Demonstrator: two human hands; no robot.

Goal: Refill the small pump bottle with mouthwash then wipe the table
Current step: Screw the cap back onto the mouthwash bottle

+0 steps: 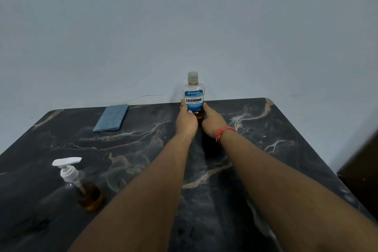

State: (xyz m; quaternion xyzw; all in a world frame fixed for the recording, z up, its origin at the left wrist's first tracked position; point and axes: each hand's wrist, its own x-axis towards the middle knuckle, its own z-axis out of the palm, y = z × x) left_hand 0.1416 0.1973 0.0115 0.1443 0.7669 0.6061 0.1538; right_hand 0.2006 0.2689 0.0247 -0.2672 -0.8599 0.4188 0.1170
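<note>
Now both hands (199,121) around mouthwash bottle (193,93)

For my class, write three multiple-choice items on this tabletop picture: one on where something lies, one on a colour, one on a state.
1. Where is the folded cloth?
A. far left of the table
B. under the pump bottle
C. in a hand

2. What colour is the pump bottle head?
A. red
B. white
C. black

3. The mouthwash bottle is
A. lying down
B. uncapped
C. upright, capped

Key: 1 A, it lies near the far edge; 2 B, the pump is white; 3 C, it stands capped, held by the left hand and right hand.
</note>
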